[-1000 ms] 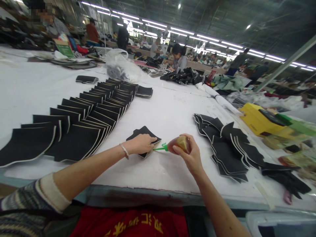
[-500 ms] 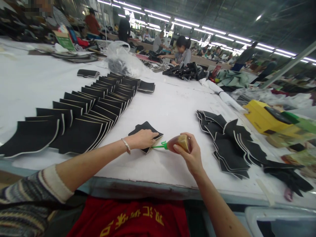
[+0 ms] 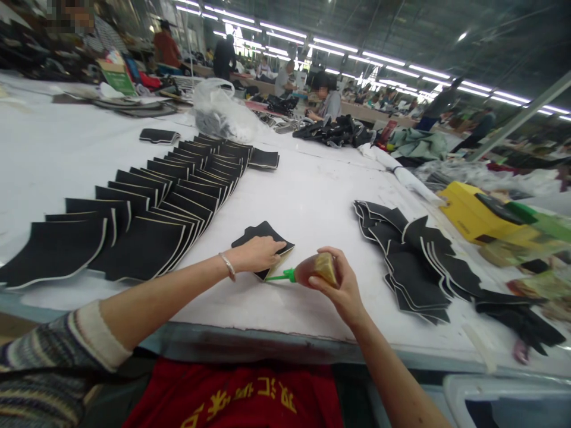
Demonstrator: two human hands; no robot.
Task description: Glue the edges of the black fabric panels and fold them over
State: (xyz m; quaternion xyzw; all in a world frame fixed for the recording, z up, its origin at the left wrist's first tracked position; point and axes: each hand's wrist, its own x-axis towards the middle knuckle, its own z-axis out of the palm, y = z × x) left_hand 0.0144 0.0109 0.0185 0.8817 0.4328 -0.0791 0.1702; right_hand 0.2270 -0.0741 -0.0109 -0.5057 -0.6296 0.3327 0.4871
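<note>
A black folded piece [image 3: 263, 230] with pale edges, perhaps leather or fabric, lies on the white table in front of me. My left hand [image 3: 259, 254] rests on top of it, index finger stretched toward its right corner and the other fingers partly hidden. In my right hand [image 3: 345, 288] is a squeeze bottle [image 3: 314, 270] of amber-brown liquid, tilted on its side. Its thin green nozzle [image 3: 281, 276] points left, with the tip at the near edge of the piece.
Overlapping rows of similar black pieces [image 3: 147, 238] spread along the left. A loose pile of black pieces [image 3: 417, 273] lies at right, near a yellow box [image 3: 477, 211]. Farther back are a clear plastic bag [image 3: 220, 110] and black items [image 3: 334, 131]. Other people work beyond.
The bottle and my right hand have moved slightly left and toward me, its nozzle tip sliding along the piece's edge to the near corner. My left hand stays nearly still.
</note>
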